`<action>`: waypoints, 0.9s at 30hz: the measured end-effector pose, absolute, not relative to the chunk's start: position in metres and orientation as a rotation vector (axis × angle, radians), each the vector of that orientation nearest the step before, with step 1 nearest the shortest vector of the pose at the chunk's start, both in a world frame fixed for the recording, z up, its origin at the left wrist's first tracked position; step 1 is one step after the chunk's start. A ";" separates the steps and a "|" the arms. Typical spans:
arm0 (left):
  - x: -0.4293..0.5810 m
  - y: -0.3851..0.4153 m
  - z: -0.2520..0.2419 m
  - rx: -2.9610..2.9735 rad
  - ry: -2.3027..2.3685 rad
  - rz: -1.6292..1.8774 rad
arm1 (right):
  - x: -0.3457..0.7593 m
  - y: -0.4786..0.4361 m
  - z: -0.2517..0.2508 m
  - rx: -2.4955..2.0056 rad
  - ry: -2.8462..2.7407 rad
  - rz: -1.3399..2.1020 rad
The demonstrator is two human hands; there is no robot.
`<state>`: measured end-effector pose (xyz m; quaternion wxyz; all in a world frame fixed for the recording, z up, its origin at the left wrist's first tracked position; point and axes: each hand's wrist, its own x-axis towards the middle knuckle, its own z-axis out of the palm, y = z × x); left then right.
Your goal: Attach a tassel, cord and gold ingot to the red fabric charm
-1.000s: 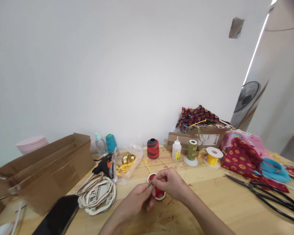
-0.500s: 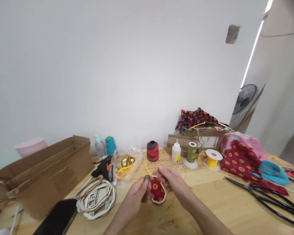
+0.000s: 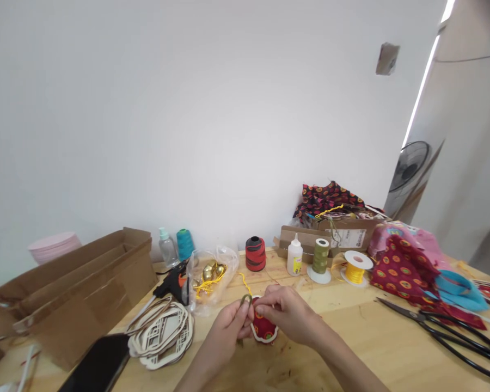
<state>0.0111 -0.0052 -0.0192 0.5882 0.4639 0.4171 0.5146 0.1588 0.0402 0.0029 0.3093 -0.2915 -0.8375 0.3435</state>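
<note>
A loop of olive-green cord point(image 3: 246, 298) sticks up between the thumb and fingers of my left hand point(image 3: 231, 325), which is closed on it. My right hand point(image 3: 292, 316) is pinched close beside the left fingertips; whatever lies between its fingers is too small to make out. Under both hands is a red patterned fabric piece with a pale scalloped border point(image 3: 265, 330), partly covered by the fingers. A yellow twisted cord point(image 3: 244, 282) runs out just beyond my left fingertips.
Left stand a long cardboard box point(image 3: 93, 288), a black phone point(image 3: 96, 362), cut-out frames point(image 3: 163, 335), a glue gun point(image 3: 171, 287) and a bag with golden bells point(image 3: 212, 275). Behind are a red-black thread cone point(image 3: 255, 255), glue bottle point(image 3: 294, 258) and spools point(image 3: 320, 257). Large scissors point(image 3: 433, 326) lie right.
My right hand has come down and left, from above the fabric piece to beside my left fingertips. The green cord loop now stands up more clearly from my left hand.
</note>
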 end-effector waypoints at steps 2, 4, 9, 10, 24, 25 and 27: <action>0.011 -0.005 -0.019 1.032 0.949 1.208 | 0.160 0.041 0.002 -0.812 -2.268 0.801; 0.011 -0.005 -0.018 0.969 0.928 1.217 | 0.161 0.042 0.000 -0.867 -2.274 0.720; 0.008 -0.006 -0.015 0.818 0.886 1.248 | 0.163 0.045 -0.001 -0.913 -2.273 0.638; 0.007 -0.007 -0.014 0.798 0.878 1.254 | 0.163 0.046 -0.002 -0.905 -2.267 0.648; 0.006 -0.004 -0.015 0.836 1.023 1.375 | 0.157 0.045 -0.002 -0.915 -2.023 0.846; 0.006 -0.002 -0.016 0.858 1.051 1.389 | 0.157 0.043 0.001 -0.904 -1.999 0.843; 0.007 -0.001 -0.018 0.899 1.106 1.404 | 0.155 0.039 0.005 -0.860 -1.958 0.767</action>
